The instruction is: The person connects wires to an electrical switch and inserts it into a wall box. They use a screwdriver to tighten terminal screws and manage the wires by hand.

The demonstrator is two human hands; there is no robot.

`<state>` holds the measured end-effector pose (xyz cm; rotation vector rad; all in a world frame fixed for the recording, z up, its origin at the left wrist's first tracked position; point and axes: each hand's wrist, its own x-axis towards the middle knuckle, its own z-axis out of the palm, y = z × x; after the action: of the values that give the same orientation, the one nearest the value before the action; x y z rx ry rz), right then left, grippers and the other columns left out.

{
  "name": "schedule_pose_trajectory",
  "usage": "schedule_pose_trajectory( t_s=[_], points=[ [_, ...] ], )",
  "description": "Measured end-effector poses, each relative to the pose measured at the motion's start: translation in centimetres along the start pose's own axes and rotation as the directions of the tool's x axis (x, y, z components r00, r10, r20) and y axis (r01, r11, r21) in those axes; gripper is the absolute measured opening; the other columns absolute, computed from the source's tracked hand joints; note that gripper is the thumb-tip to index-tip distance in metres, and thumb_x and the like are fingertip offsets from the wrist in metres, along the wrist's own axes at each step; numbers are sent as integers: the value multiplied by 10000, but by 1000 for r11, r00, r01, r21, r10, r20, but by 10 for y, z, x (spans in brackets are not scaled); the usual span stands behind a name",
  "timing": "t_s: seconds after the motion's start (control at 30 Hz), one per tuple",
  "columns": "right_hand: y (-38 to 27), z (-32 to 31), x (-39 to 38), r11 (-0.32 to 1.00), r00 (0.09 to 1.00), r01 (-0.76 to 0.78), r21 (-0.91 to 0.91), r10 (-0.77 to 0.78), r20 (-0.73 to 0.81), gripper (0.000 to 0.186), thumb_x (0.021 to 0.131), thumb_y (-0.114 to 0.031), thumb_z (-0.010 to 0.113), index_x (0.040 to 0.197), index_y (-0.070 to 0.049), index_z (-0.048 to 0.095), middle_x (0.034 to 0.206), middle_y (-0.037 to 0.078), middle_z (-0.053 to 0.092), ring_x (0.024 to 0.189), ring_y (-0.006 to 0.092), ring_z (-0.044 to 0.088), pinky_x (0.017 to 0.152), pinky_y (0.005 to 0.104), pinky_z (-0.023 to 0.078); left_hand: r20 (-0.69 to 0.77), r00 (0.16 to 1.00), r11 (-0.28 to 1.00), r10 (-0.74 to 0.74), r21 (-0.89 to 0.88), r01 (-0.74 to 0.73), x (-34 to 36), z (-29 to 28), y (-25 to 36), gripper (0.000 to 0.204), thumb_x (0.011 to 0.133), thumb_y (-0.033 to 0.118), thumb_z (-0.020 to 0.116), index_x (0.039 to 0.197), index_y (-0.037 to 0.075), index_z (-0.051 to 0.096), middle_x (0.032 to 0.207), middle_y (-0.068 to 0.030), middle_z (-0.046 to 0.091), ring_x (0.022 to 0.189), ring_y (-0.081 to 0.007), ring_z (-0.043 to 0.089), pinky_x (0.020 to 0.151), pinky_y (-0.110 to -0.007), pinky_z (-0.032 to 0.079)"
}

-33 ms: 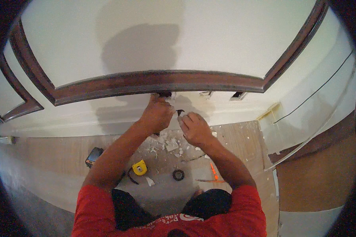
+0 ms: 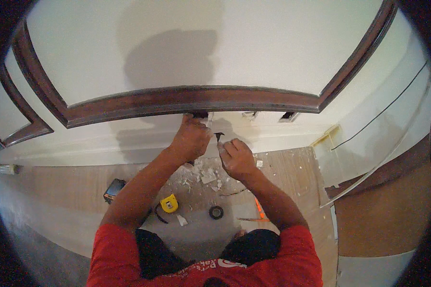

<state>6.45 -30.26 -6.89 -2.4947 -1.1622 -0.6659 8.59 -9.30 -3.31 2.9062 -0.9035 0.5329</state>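
My left hand (image 2: pixel 191 139) is closed at the left edge of a dark opening (image 2: pixel 200 115) in the white wall, just below the brown moulding. Whatever its fingers grip is hidden, though a dark bit shows beneath the hand. To its right, my right hand (image 2: pixel 236 158) pinches a small dark T-shaped piece (image 2: pixel 219 136) between thumb and fingers. That piece stands out in front of the wall, apart from the opening; its exact kind is too small to make out.
Brown moulding (image 2: pixel 191 99) runs above both hands. Another wall opening (image 2: pixel 288 116) lies to the right. On the floor are plaster chips (image 2: pixel 208 178), a yellow tape measure (image 2: pixel 169 204), a black tape roll (image 2: pixel 216 212), an orange tool (image 2: pixel 260 209) and a dark box-like item (image 2: pixel 114 190).
My right hand has shifted slightly down and to the right, and more of the dark T-shaped piece shows. My left hand stays at the opening.
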Motion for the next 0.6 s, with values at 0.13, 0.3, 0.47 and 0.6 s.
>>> schedule_pose_trajectory(
  t_s=[0.13, 0.3, 0.47, 0.6],
  points=[
    [14, 21, 8, 908, 905, -231, 350, 332, -266, 90, 835, -79, 651, 895, -57, 714, 778, 119, 630, 689, 277, 595, 636, 369, 496, -115, 993, 996, -14, -88, 4, -1, 7, -4, 143, 855, 175, 567, 806, 97, 676, 830, -123, 653, 950, -313, 597, 993, -536, 338],
    [46, -3, 43, 941, 933, -23, 338, 141, -331, 142, 750, -37, 711, 888, -69, 711, 862, 108, 635, 775, 276, 609, 666, 363, 504, 37, 999, 976, 30, -216, -22, -10, 8, -9, 119, 818, 178, 579, 787, 91, 654, 788, -135, 633, 919, -362, 589, 953, -555, 361],
    [12, -28, 49, 969, 958, 246, 35, -237, -161, 255, 601, 12, 703, 845, -55, 675, 949, 98, 617, 862, 279, 596, 666, 378, 522, -28, 998, 996, 50, -77, -52, -11, 8, -9, 121, 822, 160, 568, 762, 84, 642, 719, -131, 609, 826, -343, 606, 842, -528, 418],
    [-19, -5, 7, 975, 954, 206, 86, -181, -239, 224, 632, 19, 714, 840, -53, 670, 908, 115, 624, 811, 281, 605, 641, 376, 520, -137, 990, 998, -23, -59, 15, -9, 21, -3, 136, 824, 139, 554, 734, 82, 638, 686, -141, 602, 776, -348, 609, 808, -518, 432]
  ],
)
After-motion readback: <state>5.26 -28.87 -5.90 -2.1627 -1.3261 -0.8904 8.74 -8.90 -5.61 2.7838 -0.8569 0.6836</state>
